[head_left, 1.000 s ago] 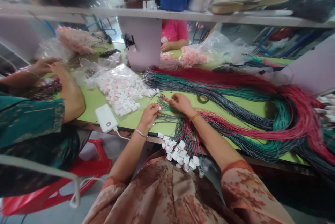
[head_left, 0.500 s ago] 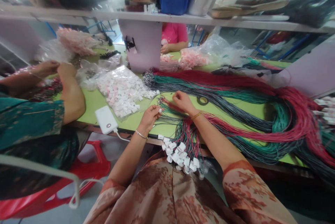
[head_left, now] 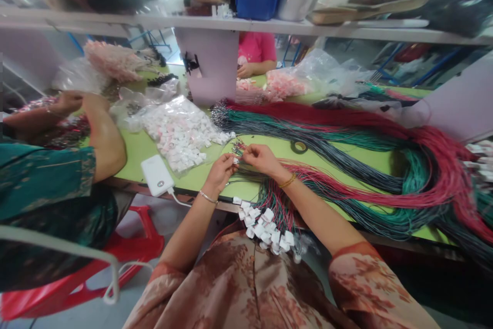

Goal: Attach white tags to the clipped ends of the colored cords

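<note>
My left hand [head_left: 220,170] is closed in a pinch on a small white connector at the green table's front edge. My right hand [head_left: 260,157] is closed too, pinching thin wire ends right beside the left fingertips. Under both hands lies a fan of red, green and dark wires [head_left: 269,185]. A cluster of white connectors [head_left: 265,229] on finished wires hangs over the table edge above my lap. A heap of loose white connectors [head_left: 179,134] on clear plastic lies just left of my hands.
Long bundles of red, green and grey wire [head_left: 385,165] sweep across the table's right side. A white power bank [head_left: 156,175] and a tape roll [head_left: 298,146] lie near. A person in teal [head_left: 57,165] works at left; another in pink [head_left: 256,52] sits opposite.
My right hand has moved left from the wire fan to meet the left hand's fingertips. The left hand has stayed almost in place.
</note>
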The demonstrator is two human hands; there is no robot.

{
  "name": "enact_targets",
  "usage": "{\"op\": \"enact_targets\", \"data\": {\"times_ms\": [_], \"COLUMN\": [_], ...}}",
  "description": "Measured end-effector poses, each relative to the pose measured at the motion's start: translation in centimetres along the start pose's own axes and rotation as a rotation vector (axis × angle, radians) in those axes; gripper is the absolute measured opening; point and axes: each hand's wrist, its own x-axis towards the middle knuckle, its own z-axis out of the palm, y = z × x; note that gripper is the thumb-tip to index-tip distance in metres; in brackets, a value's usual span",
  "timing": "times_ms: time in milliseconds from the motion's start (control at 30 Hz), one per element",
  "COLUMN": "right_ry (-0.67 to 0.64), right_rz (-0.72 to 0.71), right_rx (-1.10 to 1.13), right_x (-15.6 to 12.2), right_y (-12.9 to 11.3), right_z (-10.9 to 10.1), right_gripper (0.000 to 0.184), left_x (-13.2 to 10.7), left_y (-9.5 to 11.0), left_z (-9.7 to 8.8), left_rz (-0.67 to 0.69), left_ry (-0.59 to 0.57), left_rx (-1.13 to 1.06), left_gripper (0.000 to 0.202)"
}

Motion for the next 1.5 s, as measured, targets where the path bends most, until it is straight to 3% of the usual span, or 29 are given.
{"op": "enact_targets", "data": {"times_ms": [167,433,900,1133,1367,1500], "right_ry": [0.023,0.014,-0.105,-0.049,-0.018,-0.124], "right_rz": [-0.003,0.035,0.047,-0.124,-0.096,-0.121], "right_rx": [-0.039,-0.085,0.011,-0.205,-0.269,-0.22], "right_x": [-1.4,-1.5,-0.9,-1.4,-1.5,-2.1], "right_y": [0.5,0.8,1.7,1.3,1.4,0.6], "right_z": [0.3,0.4,0.9,0.9,1.1,0.1], "right_gripper": [0.018,0.018,0.03,0.023,0.022,0.023], "left_x": [-0.1,-0.1,-0.3,0.0,0.0,-0.2], "left_y": [0.0,0.0,-0.3,-0.6,-0.6,-0.4], "left_z": [0.0,0.1,0.4,0.3,0.4,0.8], "left_rz": [-0.01,0.004,0.064,0.094,0.099,0.077], "left_ry": [-0.016,-0.025,-0.015,0.042,0.032,0.006], "left_rx": [-0.019,0.012,0.106,0.205,0.229,0.25], "left_gripper": [0.026,0.029,0.028,0.028,0.032,0.032]}}
